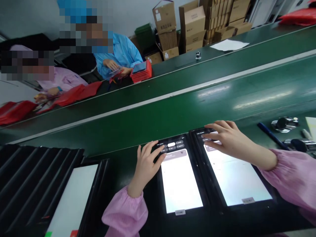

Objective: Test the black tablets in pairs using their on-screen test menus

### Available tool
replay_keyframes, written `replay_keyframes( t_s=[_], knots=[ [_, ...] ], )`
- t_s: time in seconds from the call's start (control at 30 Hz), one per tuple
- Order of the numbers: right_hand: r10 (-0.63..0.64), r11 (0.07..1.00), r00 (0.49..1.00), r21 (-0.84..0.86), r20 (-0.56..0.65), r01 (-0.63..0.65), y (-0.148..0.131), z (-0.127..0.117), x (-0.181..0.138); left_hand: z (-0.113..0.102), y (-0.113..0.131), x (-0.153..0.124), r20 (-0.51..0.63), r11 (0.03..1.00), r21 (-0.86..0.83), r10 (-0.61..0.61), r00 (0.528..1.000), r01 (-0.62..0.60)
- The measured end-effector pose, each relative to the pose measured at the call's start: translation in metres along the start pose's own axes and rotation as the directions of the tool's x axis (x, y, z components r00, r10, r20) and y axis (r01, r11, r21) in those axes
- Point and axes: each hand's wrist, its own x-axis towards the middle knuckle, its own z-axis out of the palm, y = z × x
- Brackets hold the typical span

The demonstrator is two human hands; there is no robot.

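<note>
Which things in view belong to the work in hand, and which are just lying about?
In hand:
left tablet, left hand at its top
right tablet, right hand at its top

Apparently lying about:
blue pen-like tool
white sheet
cardboard boxes

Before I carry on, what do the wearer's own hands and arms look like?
The left hand and right hand are bare, with no gloves visible. Both arms wear loose, pinkish-lilac sleeves, puffed and wrinkled, gathered into snug cuffs. No markings show on the fabric.
</note>
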Motion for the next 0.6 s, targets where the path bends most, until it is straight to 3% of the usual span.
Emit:
replay_keyframes(
  t_s=[0.43,0.53,0.6],
  knots=[
    [0.018,0.998,0.995,0.062,0.097,-0.024,0.004,0.005,-0.003,-0.002,0.002,-0.004,0.047,0.989,0.136,0.049,0.998,-0.055],
    [0.04,0.992,0.993,0.114,0.111,-0.053,0.007,0.005,-0.001,-0.002,0.002,-0.006,0.077,0.996,0.083,0.004,0.997,-0.011],
    [0.071,0.979,0.994,0.183,0.082,-0.085,0.012,0.001,-0.007,0.0,0.003,-0.013,0.043,0.997,-0.043,-0.069,0.997,0.071]
  ],
)
